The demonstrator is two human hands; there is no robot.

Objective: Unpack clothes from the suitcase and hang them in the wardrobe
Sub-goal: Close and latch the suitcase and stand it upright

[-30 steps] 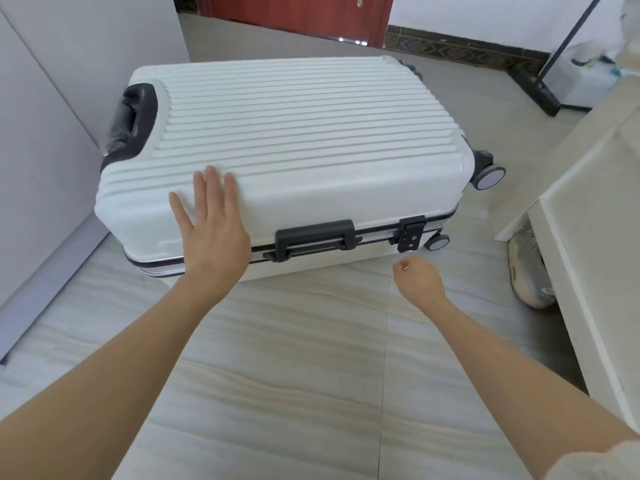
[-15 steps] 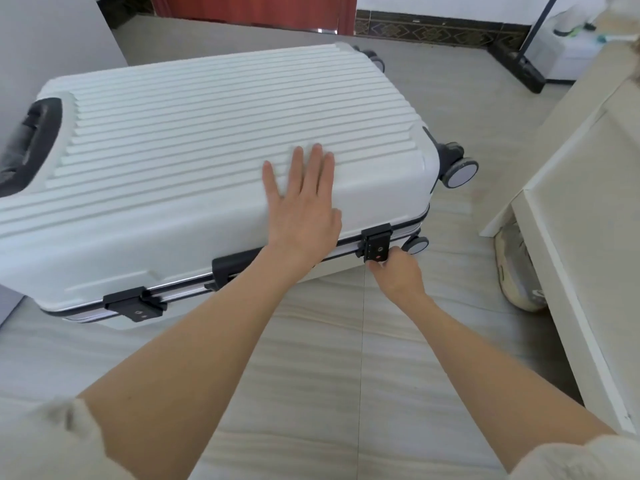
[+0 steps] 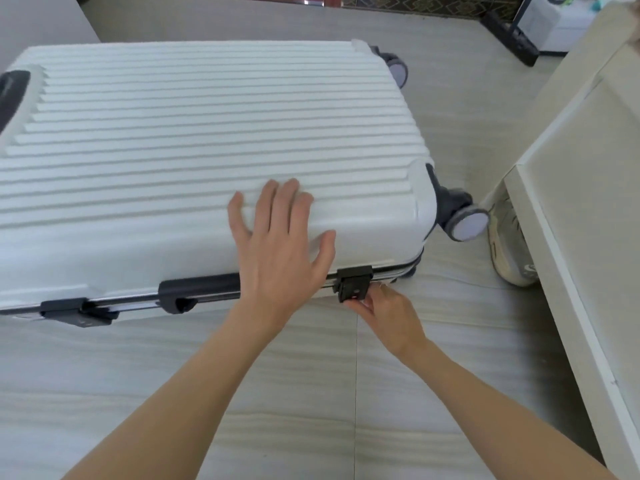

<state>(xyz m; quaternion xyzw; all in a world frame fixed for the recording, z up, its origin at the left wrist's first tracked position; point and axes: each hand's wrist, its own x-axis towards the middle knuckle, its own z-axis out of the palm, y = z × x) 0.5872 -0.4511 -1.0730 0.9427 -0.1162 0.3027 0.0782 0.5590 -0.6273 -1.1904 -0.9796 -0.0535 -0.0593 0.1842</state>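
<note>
A white ribbed hard-shell suitcase (image 3: pixel 194 133) lies flat and closed on the tiled floor. My left hand (image 3: pixel 280 244) rests flat on its lid near the front right corner, fingers spread. Just below the rim, my right hand (image 3: pixel 384 313) has its fingertips on the underside of the black right latch (image 3: pixel 353 284). A black side handle (image 3: pixel 197 294) and a second black latch (image 3: pixel 72 311) sit along the front edge to the left. No clothes are visible.
A white cabinet panel (image 3: pixel 581 237) stands close on the right, with a pale shoe (image 3: pixel 509 244) at its foot beside the suitcase wheel (image 3: pixel 465 221). A grey wall panel (image 3: pixel 41 19) is at the far left. A black pole base (image 3: pixel 512 39) lies at the back right.
My left hand slid right along the lid to the front right corner. My right hand reached up from the floor side to the right latch. The view moved closer to the suitcase.
</note>
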